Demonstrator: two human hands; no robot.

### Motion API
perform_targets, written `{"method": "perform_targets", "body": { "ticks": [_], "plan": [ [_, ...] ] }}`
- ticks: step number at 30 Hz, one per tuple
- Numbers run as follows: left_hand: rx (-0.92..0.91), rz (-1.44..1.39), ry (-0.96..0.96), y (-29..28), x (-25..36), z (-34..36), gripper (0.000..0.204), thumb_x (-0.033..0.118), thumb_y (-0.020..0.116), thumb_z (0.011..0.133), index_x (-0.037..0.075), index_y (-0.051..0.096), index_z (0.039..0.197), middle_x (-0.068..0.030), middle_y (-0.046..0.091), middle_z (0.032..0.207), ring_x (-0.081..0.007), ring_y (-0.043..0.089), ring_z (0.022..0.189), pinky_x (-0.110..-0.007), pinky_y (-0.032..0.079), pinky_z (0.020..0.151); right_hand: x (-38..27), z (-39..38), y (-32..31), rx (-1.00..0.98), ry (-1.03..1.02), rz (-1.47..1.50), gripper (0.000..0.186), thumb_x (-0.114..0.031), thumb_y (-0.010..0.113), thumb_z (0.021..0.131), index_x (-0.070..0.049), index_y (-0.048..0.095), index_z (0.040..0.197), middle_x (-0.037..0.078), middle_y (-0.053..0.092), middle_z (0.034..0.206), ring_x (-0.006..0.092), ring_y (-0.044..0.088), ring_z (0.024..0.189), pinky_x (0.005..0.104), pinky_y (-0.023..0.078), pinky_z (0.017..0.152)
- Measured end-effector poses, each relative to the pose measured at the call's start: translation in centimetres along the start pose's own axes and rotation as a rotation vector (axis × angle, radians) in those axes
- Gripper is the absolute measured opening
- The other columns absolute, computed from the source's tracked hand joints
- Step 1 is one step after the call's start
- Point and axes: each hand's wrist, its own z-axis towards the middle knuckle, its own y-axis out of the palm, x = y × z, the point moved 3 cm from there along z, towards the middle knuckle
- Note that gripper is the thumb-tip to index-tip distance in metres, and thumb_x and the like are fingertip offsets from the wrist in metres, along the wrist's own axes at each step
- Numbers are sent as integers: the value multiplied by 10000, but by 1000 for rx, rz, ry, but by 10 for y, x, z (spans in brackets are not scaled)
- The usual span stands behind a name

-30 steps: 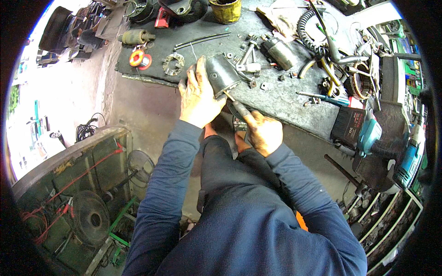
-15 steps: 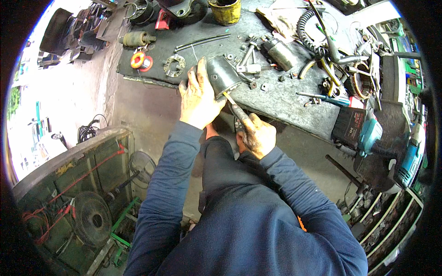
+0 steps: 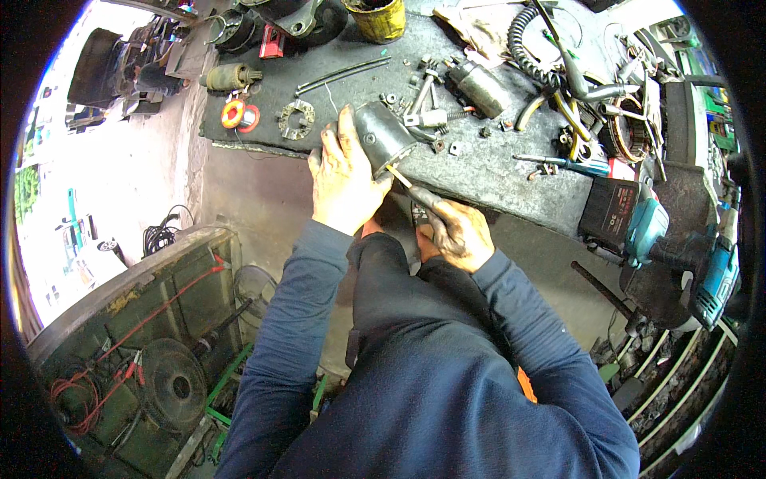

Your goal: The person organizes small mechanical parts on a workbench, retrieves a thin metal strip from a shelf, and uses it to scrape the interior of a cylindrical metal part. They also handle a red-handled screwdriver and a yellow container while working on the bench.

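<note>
A black metal cylinder, like a motor housing (image 3: 384, 134), lies tilted at the bench's near edge with its open end toward me. My left hand (image 3: 345, 177) grips its left side, the fingers reaching up along it and the thumb near the rim. My right hand (image 3: 461, 235) is closed around a thin stick-like tool (image 3: 398, 176), whose pale, tan end meets the cylinder's lower rim. Most of that tool is hidden by my fingers, so its exact kind does not show. Left of the cylinder lies a notched metal ring (image 3: 296, 120).
Left on the bench (image 3: 535, 194) are solder spools (image 3: 233, 114) and an armature (image 3: 231, 77). Behind stands a yellow bucket (image 3: 378, 20). A second metal cylinder (image 3: 481, 90), a screwdriver (image 3: 562, 164) and loose nuts lie right. Teal power tools (image 3: 648, 227) sit at the right edge.
My right hand has drawn back slightly to the right and toward me, showing more of the stick-like tool at the rim. My left hand keeps its hold on the cylinder.
</note>
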Motion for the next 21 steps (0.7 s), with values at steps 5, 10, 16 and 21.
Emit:
{"method": "perform_targets", "body": {
  "ticks": [5,10,16,21],
  "plan": [
    [46,-54,29,3,-3,-2,1199,344,873,714,5,130,1593,-279,400,1439,-447,429,1356,-591,382,1083,8,10,7,-23,-38,-130,547,-65,680,826,-110,646,1370,178,683,909,387,683,827,434,549,757],
    [40,-92,40,4,-9,-2,1216,305,896,693,26,133,1598,-276,385,1467,-444,417,1377,-590,372,1096,-2,1,-7,-55,-6,25,411,-93,651,871,-82,674,1281,194,698,941,416,676,854,471,540,751],
    [-13,-201,79,-1,-21,0,1240,300,918,685,67,121,1606,-287,352,1500,-458,392,1411,-619,337,1117,5,14,-3,-104,-14,-49,324,-102,627,959,-69,674,1278,220,695,918,419,678,818,453,537,722],
    [-12,-204,88,1,-24,3,1279,311,932,648,42,130,1606,-256,336,1516,-471,366,1420,-577,334,1170,-1,20,-17,-323,159,90,414,-84,564,1012,-93,606,1424,222,716,965,329,715,794,403,547,751]
  ]
}}
